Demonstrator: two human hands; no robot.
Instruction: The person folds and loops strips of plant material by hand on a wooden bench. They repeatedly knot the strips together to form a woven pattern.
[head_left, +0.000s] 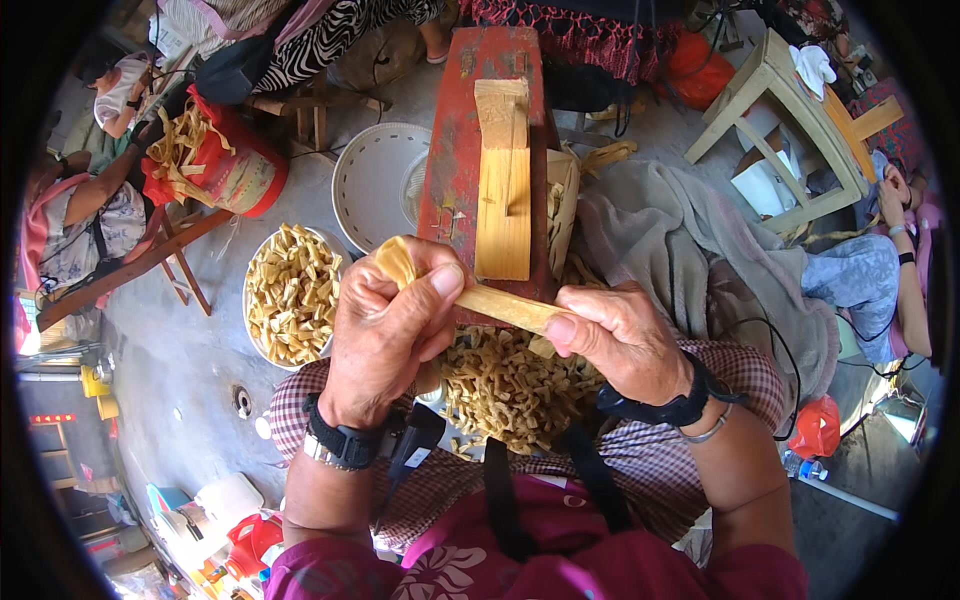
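My left hand (390, 330) pinches one end of a flat yellow-brown dried strip (506, 307) between thumb and fingers. The strip's end bends into a loop above the left forefinger. My right hand (622, 341) grips the other end, so the strip stretches across between both hands. Below them, in front of my lap, lies a heap of small yellow-brown pieces (517, 397); what holds it is mostly hidden. Just beyond the hands, a wooden block (502, 240) with a thin upright metal piece rests on a worn red wooden bench (454, 142).
Knotted pieces (292, 292) fill a round tub on the left. Behind it, a pale perforated basket (371, 150) touches the bench. A red bucket (255, 176) holds long strips. A grey blanket (660, 217) lies at right, near a wooden stool (795, 135). People sit on both sides.
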